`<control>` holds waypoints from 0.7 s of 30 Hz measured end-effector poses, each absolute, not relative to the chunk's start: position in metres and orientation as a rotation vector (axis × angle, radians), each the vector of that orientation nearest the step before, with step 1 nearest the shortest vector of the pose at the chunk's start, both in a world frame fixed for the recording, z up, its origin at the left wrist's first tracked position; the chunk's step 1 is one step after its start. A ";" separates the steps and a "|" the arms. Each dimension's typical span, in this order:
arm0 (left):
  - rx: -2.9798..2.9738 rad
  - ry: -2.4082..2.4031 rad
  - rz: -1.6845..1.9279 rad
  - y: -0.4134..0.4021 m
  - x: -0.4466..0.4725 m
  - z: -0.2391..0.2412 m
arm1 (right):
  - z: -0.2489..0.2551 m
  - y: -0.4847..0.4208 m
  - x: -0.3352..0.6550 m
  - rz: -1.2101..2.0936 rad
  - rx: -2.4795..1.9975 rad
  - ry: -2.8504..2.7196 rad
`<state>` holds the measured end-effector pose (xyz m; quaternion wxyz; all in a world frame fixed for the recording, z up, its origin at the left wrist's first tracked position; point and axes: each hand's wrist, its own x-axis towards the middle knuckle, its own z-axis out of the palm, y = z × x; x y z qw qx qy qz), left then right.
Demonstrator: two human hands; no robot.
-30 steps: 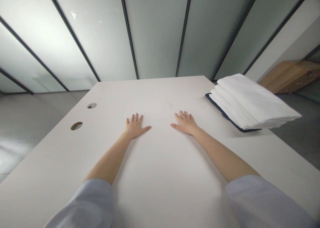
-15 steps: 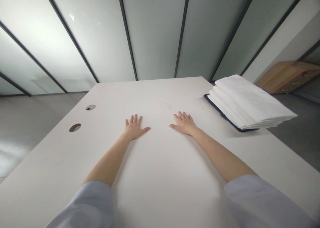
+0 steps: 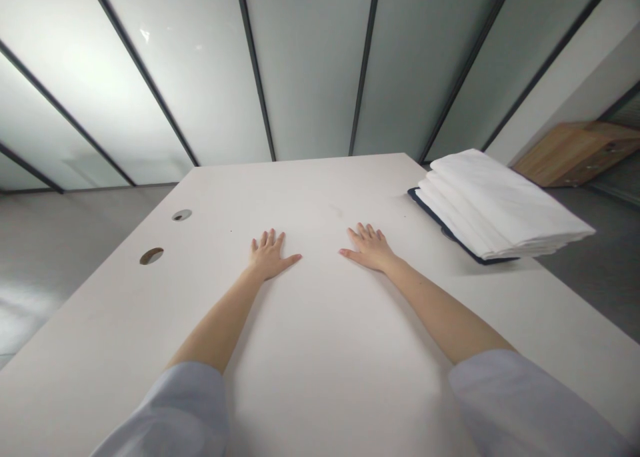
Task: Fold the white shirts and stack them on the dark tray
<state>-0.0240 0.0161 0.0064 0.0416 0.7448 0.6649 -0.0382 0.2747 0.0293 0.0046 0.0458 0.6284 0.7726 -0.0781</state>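
My left hand [image 3: 269,257] lies palm down on the white table [image 3: 320,337], fingers spread, holding nothing. Mirroring it a little to the right, my right hand [image 3: 371,249] also rests flat with its fingers apart. The two thumbs point toward each other with bare tabletop between them. To the right of my right hand, not touched by it, is a stack of folded white cloth [image 3: 505,200]. A dark navy, flat item [image 3: 450,235] shows beneath the stack's left and front edge; most of it is hidden.
Two round holes, a nearer one [image 3: 151,256] and a farther one [image 3: 181,215], pierce the tabletop at left. Frosted glass panels [image 3: 310,70] with dark frames stand beyond the table's far edge. A wooden cabinet [image 3: 565,153] is on the floor at the right.
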 end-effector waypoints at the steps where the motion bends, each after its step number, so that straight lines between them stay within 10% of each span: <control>1: 2.282 2.037 -0.119 0.016 -0.024 0.007 | 0.004 0.029 0.275 -0.239 1.920 2.358; 21: 2.250 2.030 -0.096 0.015 -0.022 0.009 | 0.001 0.031 0.276 -0.221 1.917 2.377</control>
